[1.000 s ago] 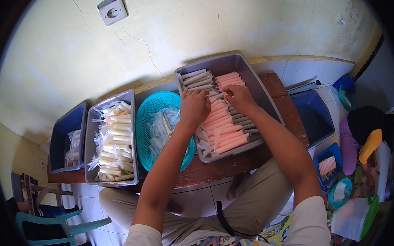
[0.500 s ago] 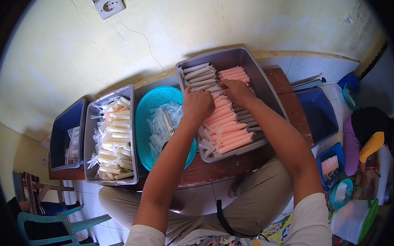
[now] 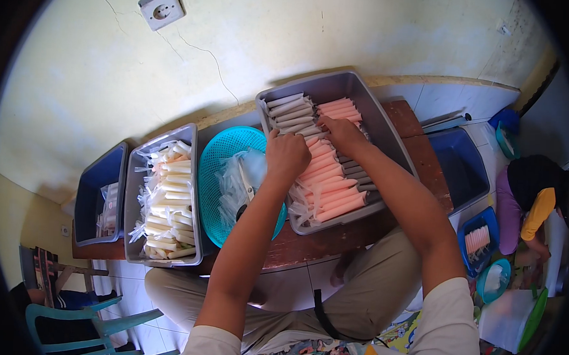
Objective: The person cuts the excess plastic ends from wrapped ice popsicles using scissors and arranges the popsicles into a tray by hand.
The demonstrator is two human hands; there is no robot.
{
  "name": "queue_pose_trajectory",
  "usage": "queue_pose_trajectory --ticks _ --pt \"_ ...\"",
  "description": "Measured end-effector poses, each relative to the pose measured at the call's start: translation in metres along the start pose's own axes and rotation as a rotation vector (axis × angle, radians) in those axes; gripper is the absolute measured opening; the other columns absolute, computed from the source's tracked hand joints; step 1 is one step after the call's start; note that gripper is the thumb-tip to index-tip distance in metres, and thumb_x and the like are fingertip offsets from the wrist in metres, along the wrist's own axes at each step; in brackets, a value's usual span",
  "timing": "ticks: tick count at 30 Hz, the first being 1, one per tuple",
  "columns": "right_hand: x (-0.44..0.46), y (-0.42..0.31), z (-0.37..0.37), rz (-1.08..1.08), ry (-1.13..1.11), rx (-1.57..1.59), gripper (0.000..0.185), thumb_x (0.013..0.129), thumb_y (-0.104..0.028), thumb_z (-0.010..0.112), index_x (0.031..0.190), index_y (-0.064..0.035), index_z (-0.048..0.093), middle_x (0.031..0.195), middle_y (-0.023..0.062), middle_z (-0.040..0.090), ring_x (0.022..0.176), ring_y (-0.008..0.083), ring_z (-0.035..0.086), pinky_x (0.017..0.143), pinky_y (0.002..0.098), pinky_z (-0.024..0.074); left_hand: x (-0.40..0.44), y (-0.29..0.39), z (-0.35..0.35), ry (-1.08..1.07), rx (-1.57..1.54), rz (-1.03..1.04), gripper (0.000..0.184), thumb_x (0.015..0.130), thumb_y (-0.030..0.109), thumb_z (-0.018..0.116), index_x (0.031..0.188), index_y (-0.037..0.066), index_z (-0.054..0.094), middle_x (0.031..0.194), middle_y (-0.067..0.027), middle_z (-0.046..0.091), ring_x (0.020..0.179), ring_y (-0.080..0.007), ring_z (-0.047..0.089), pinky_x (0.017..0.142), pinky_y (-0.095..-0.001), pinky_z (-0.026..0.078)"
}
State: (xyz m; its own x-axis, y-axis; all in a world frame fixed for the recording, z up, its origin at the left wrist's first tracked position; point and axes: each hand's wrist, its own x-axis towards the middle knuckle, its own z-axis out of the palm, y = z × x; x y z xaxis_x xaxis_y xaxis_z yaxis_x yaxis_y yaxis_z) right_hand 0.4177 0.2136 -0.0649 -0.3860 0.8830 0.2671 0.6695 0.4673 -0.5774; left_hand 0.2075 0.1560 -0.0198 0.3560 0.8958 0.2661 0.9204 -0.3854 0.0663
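Observation:
A grey tub (image 3: 388, 128) in front of me holds rows of wrapped pink sticks (image 3: 323, 173) and grey sticks (image 3: 293, 114). My left hand (image 3: 287, 154) lies over the tub's left part, fingers curled at the grey and pink sticks; what they grip is hidden. Beside it, my right hand (image 3: 343, 135) reaches in from the right, fingers bent down onto the sticks near the middle. Its fingertips touch the row, but I cannot make out what is between them. Left of the tub, a turquoise basket (image 3: 210, 174) holds clear plastic wrappers (image 3: 232, 175) and scissors (image 3: 247, 181).
Farther left stand a grey tub (image 3: 196, 237) of cream sticks and a blue tub (image 3: 94, 175). A blue bin (image 3: 459, 166) is at right. A person (image 3: 525, 194) bends over near a small blue tray (image 3: 475, 240). A green chair (image 3: 94, 328) stands lower left.
My hands have moved slightly within the tub; the right one has shifted from the upper pink sticks toward the grey ones. The person at right has moved an arm.

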Motion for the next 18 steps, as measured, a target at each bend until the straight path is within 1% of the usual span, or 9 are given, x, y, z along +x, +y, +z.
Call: queue_pose_trajectory --ticks 1,5,7,8,10,13,14,16,18 --pt "0.000 -0.001 -0.001 0.042 -0.016 0.017 0.036 0.090 -0.010 0.079 0.122 -0.0052 0.065 0.105 0.0200 0.076 0.104 0.0393 0.073 0.090 0.0476 0.0570 0.000 0.001 0.000 -0.011 0.007 -0.012 0.027 0.094 0.016 0.055 0.086 0.005 0.078 0.091 -0.0193 0.078 0.088 -0.0347 0.076 0.113 -0.0507 0.045" --pt "-0.002 -0.006 -0.008 0.023 -0.023 0.024 0.033 0.090 -0.010 0.078 0.121 -0.0046 0.065 0.106 0.0203 0.075 0.104 0.0402 0.072 0.091 0.0482 0.0562 -0.001 0.001 -0.002 -0.019 0.002 -0.023 0.028 0.094 0.016 0.055 0.085 0.005 0.079 0.088 -0.0193 0.078 0.086 -0.0351 0.076 0.112 -0.0501 0.046" --pt "-0.002 -0.003 -0.007 -0.112 0.051 -0.001 0.031 0.090 -0.011 0.077 0.118 -0.0041 0.066 0.107 0.0198 0.073 0.106 0.0402 0.070 0.092 0.0483 0.0554 -0.002 0.001 -0.001 0.014 -0.007 -0.019 0.030 0.096 0.019 0.055 0.084 0.006 0.079 0.086 -0.0194 0.078 0.084 -0.0361 0.076 0.110 -0.0499 0.047" --pt "-0.003 -0.003 -0.009 -0.115 0.050 -0.003 0.031 0.090 -0.011 0.077 0.118 -0.0041 0.066 0.107 0.0198 0.073 0.106 0.0402 0.070 0.092 0.0483 0.0554 -0.002 0.001 -0.002 0.017 -0.008 -0.021 0.030 0.096 0.019 0.055 0.084 0.006 0.079 0.086 -0.0194 0.078 0.084 -0.0361 0.076 0.110 -0.0499 0.047" --pt "-0.003 -0.004 -0.011 -0.222 0.107 -0.068 0.028 0.090 -0.010 0.077 0.116 -0.0042 0.069 0.108 0.0190 0.071 0.107 0.0393 0.069 0.093 0.0469 0.0555 -0.003 0.000 -0.003 0.080 -0.078 -0.009 0.028 0.097 0.024 0.059 0.086 0.008 0.080 0.085 -0.0187 0.078 0.082 -0.0370 0.075 0.108 -0.0481 0.049" --pt "-0.008 -0.011 -0.015 -0.205 0.101 -0.088 0.024 0.091 -0.010 0.075 0.114 -0.0040 0.072 0.108 0.0177 0.071 0.107 0.0373 0.070 0.092 0.0459 0.0557 -0.003 0.001 -0.007 0.111 -0.150 -0.059 0.025 0.095 0.029 0.065 0.089 0.010 0.080 0.084 -0.0176 0.078 0.081 -0.0369 0.075 0.106 -0.0464 0.051" --pt "-0.009 -0.013 -0.016 -0.205 0.100 -0.087 0.024 0.091 -0.010 0.075 0.114 -0.0040 0.072 0.108 0.0177 0.071 0.107 0.0373 0.070 0.092 0.0459 0.0557 -0.004 0.001 -0.007 0.110 -0.151 -0.060 0.025 0.095 0.029 0.065 0.089 0.010 0.080 0.084 -0.0176 0.078 0.081 -0.0369 0.075 0.106 -0.0464 0.051" --pt "-0.010 -0.017 -0.020 -0.225 0.121 -0.039 0.021 0.090 -0.003 0.074 0.111 -0.0036 0.077 0.107 0.0160 0.073 0.101 0.0360 0.072 0.089 0.0439 0.0578 -0.004 0.001 -0.008 0.128 -0.204 -0.073 0.022 0.093 0.028 0.069 0.091 0.010 0.081 0.083 -0.0166 0.078 0.081 -0.0364 0.075 0.105 -0.0458 0.051" --pt "-0.011 -0.018 -0.023 -0.247 0.132 -0.022 0.019 0.091 -0.004 0.074 0.109 -0.0040 0.078 0.105 0.0158 0.073 0.100 0.0353 0.072 0.088 0.0433 0.0581 -0.004 0.002 -0.013 0.111 -0.211 -0.083 0.021 0.093 0.028 0.069 0.091 0.011 0.081 0.083 -0.0163 0.078 0.081 -0.0362 0.075 0.105 -0.0458 0.052"
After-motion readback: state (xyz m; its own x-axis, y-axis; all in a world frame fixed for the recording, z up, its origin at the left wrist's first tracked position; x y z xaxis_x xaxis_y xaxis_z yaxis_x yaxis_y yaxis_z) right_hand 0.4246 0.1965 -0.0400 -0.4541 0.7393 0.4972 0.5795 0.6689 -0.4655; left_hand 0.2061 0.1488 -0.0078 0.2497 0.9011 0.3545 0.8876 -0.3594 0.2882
